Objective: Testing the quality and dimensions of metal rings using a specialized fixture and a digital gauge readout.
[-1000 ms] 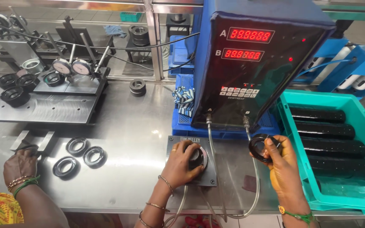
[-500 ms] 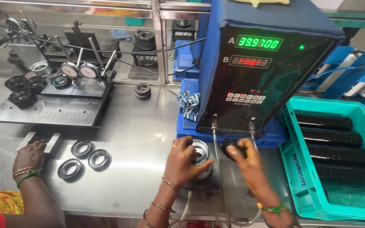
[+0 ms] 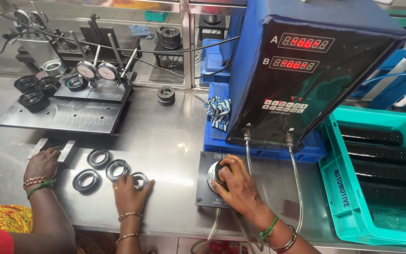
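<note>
My left hand (image 3: 128, 194) lies on the steel table with its fingertips on a black ring with a shiny inner edge (image 3: 140, 180), at the right end of a row of three similar rings (image 3: 100, 158). My right hand (image 3: 241, 189) grips a ring on the round metal plug (image 3: 214, 175) of a dark gauge base plate (image 3: 203, 197). Two hoses (image 3: 298, 188) run from that plate up to a blue-covered readout box (image 3: 306, 70), which shows two rows of red digits.
A co-worker's hand (image 3: 42, 164) with bangles rests at the left by a small metal block. Behind it stand a dial-gauge fixture (image 3: 95, 71) and black rings (image 3: 33, 99). A teal crate (image 3: 341, 188) of black cylinders sits on the right, and a blue crate (image 3: 222, 141) under the box.
My left hand left the gauge plug and moved left with a ring to the row of rings. My right hand brought its ring onto the plug. The display went from green back to red.
</note>
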